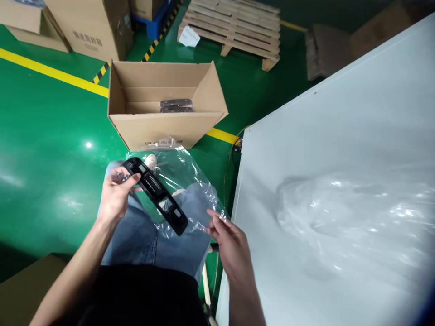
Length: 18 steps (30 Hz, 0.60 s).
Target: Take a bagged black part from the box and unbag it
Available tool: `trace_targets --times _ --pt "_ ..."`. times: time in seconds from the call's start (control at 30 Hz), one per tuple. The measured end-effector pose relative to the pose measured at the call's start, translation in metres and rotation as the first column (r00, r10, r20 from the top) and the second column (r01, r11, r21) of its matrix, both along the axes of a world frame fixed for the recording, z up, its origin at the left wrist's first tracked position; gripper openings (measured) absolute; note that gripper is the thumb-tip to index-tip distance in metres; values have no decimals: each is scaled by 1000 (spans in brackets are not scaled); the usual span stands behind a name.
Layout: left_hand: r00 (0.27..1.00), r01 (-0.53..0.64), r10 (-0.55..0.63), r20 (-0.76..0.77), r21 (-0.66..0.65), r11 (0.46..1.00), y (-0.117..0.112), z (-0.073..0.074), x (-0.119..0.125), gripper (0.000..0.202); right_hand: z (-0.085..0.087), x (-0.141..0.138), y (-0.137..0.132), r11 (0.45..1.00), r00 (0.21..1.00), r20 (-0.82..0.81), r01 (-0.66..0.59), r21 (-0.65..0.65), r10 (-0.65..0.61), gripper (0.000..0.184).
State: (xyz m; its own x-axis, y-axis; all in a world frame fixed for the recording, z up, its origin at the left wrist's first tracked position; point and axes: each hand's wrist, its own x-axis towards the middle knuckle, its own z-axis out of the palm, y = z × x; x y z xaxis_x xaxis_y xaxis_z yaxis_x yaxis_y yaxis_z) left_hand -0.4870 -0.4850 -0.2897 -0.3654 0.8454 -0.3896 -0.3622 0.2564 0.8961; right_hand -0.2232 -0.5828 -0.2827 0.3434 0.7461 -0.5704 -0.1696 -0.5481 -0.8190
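My left hand [115,194] grips the upper end of a long black plastic part [155,194] with rectangular openings, held slanted over my lap. A clear plastic bag [190,190] hangs around and behind the part's lower end. My right hand [228,242] pinches the bag's right edge with thumb and fingers, close to the table's left edge. My legs in blue jeans show beneath the bag.
A white table [340,158] fills the right side, with crumpled clear plastic [353,213] lying on it. An open cardboard box [163,104] on the green floor ahead holds black parts. Wooden pallets [234,27] and more cartons [88,25] stand farther back.
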Motion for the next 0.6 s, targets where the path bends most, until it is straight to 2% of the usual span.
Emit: trace_targets --times 0.07,0.13,0.27,0.4,0.47,0.53,0.6 --pt "997 33 -30 73 -30 999 2 0 -8 55 8 14 1 999 984 -178 -33 -10 31 41" --pt "992 45 -39 120 -49 998 4 1 -12 53 12 22 2 999 972 -229 -49 2 48 39" --pt "984 57 -47 171 -52 997 6 8 -12 52 9 30 0 996 981 -178 -66 57 75 34" --pt "971 153 -153 183 16 988 7 22 -12 53 -5 50 -7 987 985 -107 -125 105 136 36" --pt "966 188 -191 173 36 982 5 29 -13 54 -14 66 -9 979 981 -75 -172 110 181 47" --pt "958 229 -236 161 57 972 3 35 -14 54 -19 80 -2 963 970 -60 -222 151 234 68" --pt "941 298 -309 136 96 950 2 41 -15 52 -14 82 14 935 960 -12 -267 235 278 83"
